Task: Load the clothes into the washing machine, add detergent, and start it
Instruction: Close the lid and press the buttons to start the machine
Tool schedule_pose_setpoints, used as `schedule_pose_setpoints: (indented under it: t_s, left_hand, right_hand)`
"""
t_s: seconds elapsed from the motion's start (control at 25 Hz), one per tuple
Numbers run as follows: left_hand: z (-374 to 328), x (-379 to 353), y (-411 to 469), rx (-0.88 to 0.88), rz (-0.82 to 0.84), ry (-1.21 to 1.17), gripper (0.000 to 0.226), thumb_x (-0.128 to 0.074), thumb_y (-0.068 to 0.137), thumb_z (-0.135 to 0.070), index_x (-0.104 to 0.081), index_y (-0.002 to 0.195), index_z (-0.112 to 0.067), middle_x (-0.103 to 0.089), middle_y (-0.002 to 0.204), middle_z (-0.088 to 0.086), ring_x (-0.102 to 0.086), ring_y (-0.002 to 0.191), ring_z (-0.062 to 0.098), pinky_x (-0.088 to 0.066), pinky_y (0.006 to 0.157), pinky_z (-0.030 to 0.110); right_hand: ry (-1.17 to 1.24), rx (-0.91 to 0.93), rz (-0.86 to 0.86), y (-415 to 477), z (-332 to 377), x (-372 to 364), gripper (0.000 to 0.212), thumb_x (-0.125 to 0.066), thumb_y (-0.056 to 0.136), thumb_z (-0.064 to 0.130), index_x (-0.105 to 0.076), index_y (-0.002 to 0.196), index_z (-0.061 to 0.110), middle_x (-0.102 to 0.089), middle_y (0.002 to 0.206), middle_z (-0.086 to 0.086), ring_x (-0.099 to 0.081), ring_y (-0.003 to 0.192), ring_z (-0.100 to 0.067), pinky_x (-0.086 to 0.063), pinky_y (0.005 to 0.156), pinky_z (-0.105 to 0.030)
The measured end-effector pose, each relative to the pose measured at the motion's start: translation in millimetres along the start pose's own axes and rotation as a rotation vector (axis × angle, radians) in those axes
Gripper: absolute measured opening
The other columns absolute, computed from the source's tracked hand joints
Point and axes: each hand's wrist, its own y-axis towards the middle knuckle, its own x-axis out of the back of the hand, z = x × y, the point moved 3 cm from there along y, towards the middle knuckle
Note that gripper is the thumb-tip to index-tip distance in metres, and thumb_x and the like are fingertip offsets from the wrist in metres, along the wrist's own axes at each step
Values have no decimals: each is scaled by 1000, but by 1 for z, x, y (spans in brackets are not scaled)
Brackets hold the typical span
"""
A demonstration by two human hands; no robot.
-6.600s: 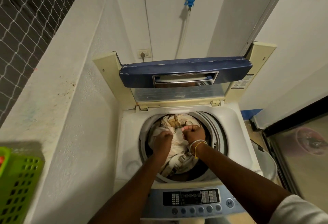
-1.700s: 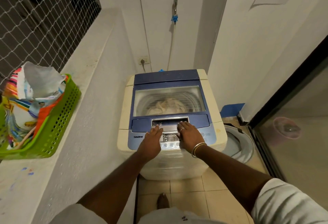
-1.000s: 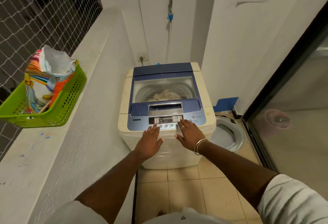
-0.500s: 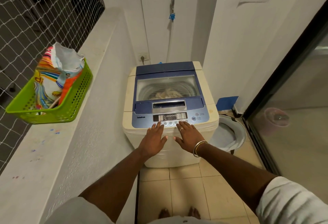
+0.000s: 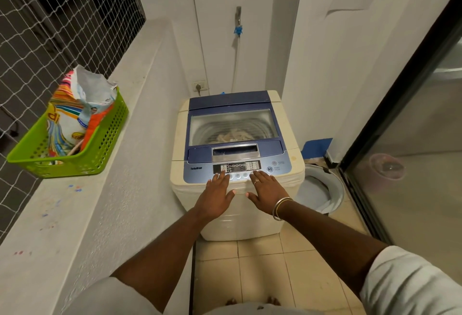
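Both arms extend forward, bare to pale short sleeves. Left hand (image 5: 217, 198) lies flat, palm down, fingers spread, fingertips at the front edge of the washing machine's control panel (image 5: 237, 168). Right hand (image 5: 266, 193) matches it just beside, empty; ring on one finger, bangles on the wrist.

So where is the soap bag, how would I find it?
Look left of the washing machine to the long white ledge under the netted window. A green basket sits on it, and the soap bag stands inside. It is the only colourful thing there, striped orange and yellow with a torn-open white top.
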Motion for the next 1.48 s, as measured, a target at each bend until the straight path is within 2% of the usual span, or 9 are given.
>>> schedule_pose_setpoints:
  t_s: [0.64, 1.08, 1.48]
  left_hand:
    - [-8, -11, 13, 14, 23, -14, 62, -37, 104, -44, -18, 157, -16, -12, 166, 5, -11, 153, 25, -13, 124, 42]
    - [-17, -8, 30, 24, 8, -51, 63, -38, 104, -43, -17, 157, -15, -9, 166, 6, -10, 153, 24, -13, 122, 41]
    - [-15, -11, 46, 44, 13, -34, 63, -38, 104, -44, -18, 157, -17, -10, 166, 4, -11, 153, 24, -12, 122, 41]
  right_hand:
    - [21, -48, 20, 11, -28, -4, 74, -38, 99, 55, -20, 155, 11, -18, 164, -9, -14, 152, -27, -17, 123, -44]
    - [13, -166, 126, 28, -65, 0, 95, -49, 90, 66, -11, 156, 9, -7, 165, -12, -7, 152, -31, -18, 121, -53]
    - [62, -157, 168, 41, -80, -13, 102, -56, 86, 65, -8, 156, 9, -5, 165, -12, -8, 152, -31, -23, 121, -49]
